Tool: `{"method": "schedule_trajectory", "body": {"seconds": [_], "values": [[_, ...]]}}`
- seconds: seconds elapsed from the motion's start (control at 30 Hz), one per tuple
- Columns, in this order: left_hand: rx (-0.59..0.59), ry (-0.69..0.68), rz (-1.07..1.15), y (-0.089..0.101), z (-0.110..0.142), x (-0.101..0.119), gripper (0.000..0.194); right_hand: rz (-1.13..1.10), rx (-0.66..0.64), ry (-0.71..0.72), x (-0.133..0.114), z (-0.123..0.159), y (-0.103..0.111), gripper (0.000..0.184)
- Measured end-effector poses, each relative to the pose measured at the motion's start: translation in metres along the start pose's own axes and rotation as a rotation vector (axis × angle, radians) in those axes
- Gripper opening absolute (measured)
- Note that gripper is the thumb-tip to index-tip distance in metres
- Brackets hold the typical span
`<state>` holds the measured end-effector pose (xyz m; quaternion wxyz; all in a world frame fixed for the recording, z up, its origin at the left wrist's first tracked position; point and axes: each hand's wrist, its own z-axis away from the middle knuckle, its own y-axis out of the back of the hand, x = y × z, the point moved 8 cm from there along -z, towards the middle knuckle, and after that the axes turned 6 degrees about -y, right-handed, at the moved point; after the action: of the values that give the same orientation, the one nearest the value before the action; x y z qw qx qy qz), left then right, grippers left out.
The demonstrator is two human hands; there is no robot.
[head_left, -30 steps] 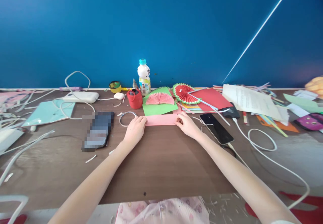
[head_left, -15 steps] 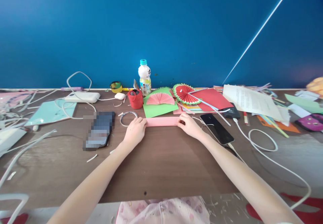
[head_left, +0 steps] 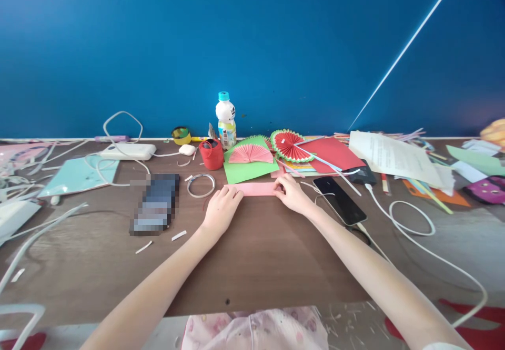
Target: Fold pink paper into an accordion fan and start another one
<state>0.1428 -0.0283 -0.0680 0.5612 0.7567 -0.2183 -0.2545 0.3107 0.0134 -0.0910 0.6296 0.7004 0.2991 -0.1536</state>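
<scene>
A folded pink paper strip (head_left: 258, 189) lies crosswise on the brown table. My left hand (head_left: 223, 209) rests over the strip's left part, fingers bent and close together, pressing on it. The strip's right end is pinched between the thumb and fingers of my right hand (head_left: 292, 194). Just behind the strip, a pleated pink paper fan (head_left: 251, 153) lies on a green sheet (head_left: 232, 174). A round red and green pleated paper fan (head_left: 284, 146) is beside it, near a red sheet (head_left: 335, 155). Left of my left hand is a roll of clear tape (head_left: 188, 186).
A blurred phone (head_left: 158, 203) lies on the left, a black phone (head_left: 340, 201) on the right with a white cable (head_left: 412, 232). Behind are a red cup (head_left: 212, 155), a bottle (head_left: 226, 121), a white power strip (head_left: 128, 152) and printed paper (head_left: 394, 158).
My left hand has slid right along the strip, uncovering the tape roll and a white paper scrap. My right hand has shifted slightly left at the strip's right end.
</scene>
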Motion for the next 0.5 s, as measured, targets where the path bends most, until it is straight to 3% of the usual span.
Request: {"method": "schedule_trajectory", "body": {"seconds": [0.3, 0.5], "values": [[0.049, 0.069, 0.221, -0.009, 0.002, 0.010, 0.038, 0.158, 0.038, 0.101, -0.015, 0.008, 0.000, 0.017], [0.017, 0.073, 0.241, -0.010, 0.004, 0.013, 0.045, 0.353, 0.017, 0.307, -0.057, 0.028, -0.017, 0.037]]}}
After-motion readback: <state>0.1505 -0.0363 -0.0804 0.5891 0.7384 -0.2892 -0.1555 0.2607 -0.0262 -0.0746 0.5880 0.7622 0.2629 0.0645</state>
